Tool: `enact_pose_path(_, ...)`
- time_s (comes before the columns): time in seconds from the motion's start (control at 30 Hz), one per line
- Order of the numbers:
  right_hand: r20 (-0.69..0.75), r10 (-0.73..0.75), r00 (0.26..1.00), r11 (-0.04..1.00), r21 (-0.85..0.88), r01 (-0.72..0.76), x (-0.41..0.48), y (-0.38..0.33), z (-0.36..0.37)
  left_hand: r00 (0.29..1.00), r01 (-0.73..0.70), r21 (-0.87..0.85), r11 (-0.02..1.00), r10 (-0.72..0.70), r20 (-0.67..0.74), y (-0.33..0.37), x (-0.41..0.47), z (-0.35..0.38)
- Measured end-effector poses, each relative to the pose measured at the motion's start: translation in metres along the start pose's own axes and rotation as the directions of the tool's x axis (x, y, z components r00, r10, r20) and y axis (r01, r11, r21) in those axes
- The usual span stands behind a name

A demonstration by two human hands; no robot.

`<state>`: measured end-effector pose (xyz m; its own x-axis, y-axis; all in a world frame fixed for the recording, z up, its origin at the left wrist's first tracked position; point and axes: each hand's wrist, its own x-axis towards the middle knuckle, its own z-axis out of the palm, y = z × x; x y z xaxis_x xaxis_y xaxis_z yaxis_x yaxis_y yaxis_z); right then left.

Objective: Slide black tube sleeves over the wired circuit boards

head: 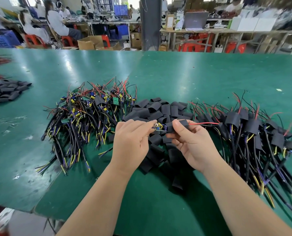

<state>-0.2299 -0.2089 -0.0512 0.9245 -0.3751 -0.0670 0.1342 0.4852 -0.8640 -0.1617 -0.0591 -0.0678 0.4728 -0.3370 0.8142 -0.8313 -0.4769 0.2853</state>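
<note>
Factory assembly floor, electronics handwork. A long green-topped bench (210, 74) fills the near ground. On it, in bulk: a heap of wired circuit boards (90, 106) at 9 o'clock, a pile of black tube sleeves (159, 108) at centre, sleeved boards (244, 126) in a row at 3 o'clock. Across the aisle at 11 o'clock, seated workers (56, 21) on red plastic stools (67, 40) at another bench. Cardboard boxes (89, 42) on the floor nearby. Blue crate (0, 39) at 10 o'clock. Grey pillar (149, 23) at 12 o'clock, laptop (195, 19) at 1 o'clock.
</note>
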Motion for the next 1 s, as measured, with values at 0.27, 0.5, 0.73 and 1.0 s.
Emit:
enact_pose_path(0.27, 0.056, 0.054, 0.997, 0.999, 0.000, -0.054, -0.003, -0.002, 0.001, 0.995, -0.048, 0.017, 0.999, 0.049, -0.083, 0.003, 0.001, 0.001)
enact_pose_path(0.5, 0.163, -0.028, 0.986, 0.993, -0.109, 0.046, -0.004, 0.005, 0.002, 0.991, -0.115, 0.134, 0.984, 0.104, 0.085, 0.006, 0.001, 0.002)
enact_pose_path(0.73, 0.089, -0.168, 0.982, 0.757, -0.626, 0.186, -0.003, 0.016, 0.002, 0.970, -0.083, 0.246, 0.966, 0.022, 0.241, 0.008, 0.002, 0.004)
enact_pose_path(1.0, 0.138, -0.066, 0.988, 0.700, -0.700, 0.145, -0.007, 0.012, 0.001, 0.970, 0.052, 0.126, 0.991, -0.080, 0.229, 0.009, 0.002, 0.009)
